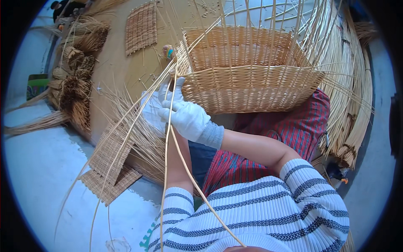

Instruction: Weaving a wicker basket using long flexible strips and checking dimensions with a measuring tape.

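Both gloved hands meet at the near left corner of the wicker basket (247,71). The right hand (189,117) is closed around pale willow rods (167,159); the left hand (153,111) lies behind it, its grip hidden.

The basket (247,71) rests on the person's lap (289,130). Both gloved hands, the right hand (189,117) over the left hand (153,111), sit at the basket's left corner, gripping canes (168,138). Left of the basket lie 2 woven mats (111,168); behind it to the left, 1 mat (141,27). Right of it lies a cane bundle (352,105).
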A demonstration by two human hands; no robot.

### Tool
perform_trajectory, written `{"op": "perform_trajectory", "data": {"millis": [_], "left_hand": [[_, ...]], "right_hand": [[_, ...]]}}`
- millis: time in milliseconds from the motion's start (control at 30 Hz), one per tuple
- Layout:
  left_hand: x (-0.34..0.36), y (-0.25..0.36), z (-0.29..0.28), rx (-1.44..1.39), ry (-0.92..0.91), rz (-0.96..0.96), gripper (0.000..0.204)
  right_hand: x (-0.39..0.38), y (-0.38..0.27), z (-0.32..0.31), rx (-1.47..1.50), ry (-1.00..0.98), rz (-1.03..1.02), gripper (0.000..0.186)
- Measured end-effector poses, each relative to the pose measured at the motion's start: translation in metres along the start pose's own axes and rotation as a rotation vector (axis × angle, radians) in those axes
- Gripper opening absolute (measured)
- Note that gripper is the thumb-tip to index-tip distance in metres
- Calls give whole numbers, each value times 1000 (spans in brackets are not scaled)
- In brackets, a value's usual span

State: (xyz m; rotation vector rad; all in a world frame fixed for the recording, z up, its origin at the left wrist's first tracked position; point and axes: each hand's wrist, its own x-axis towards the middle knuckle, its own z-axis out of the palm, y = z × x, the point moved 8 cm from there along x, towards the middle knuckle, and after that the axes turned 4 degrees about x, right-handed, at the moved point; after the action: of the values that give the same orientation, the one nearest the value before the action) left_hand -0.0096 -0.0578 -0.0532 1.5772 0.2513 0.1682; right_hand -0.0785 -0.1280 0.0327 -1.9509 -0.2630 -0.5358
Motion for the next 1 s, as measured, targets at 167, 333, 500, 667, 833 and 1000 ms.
{"op": "perform_trajectory", "data": {"millis": [167, 333, 500, 667, 833, 1000], "left_hand": [[-22, 21, -6, -292, 150, 277, 40], [-2, 15, 12, -631, -293, 115, 42], [20, -2, 9, 237, -183, 242, 31], [30, -10, 8, 436, -182, 236, 30], [33, 0, 6, 585, -185, 385, 23], [38, -12, 7, 537, -195, 361, 25]], "right_hand": [[-5, 14, 5, 74, -68, 153, 18], [-4, 7, -4, -47, -58, -22, 25], [1, 10, -13, -42, -78, -1, 28], [3, 17, -39, -80, -85, 30, 27], [-11, 51, -82, -7, 111, 105, 19], [-26, 115, -90, 324, 271, 459, 17]]}}
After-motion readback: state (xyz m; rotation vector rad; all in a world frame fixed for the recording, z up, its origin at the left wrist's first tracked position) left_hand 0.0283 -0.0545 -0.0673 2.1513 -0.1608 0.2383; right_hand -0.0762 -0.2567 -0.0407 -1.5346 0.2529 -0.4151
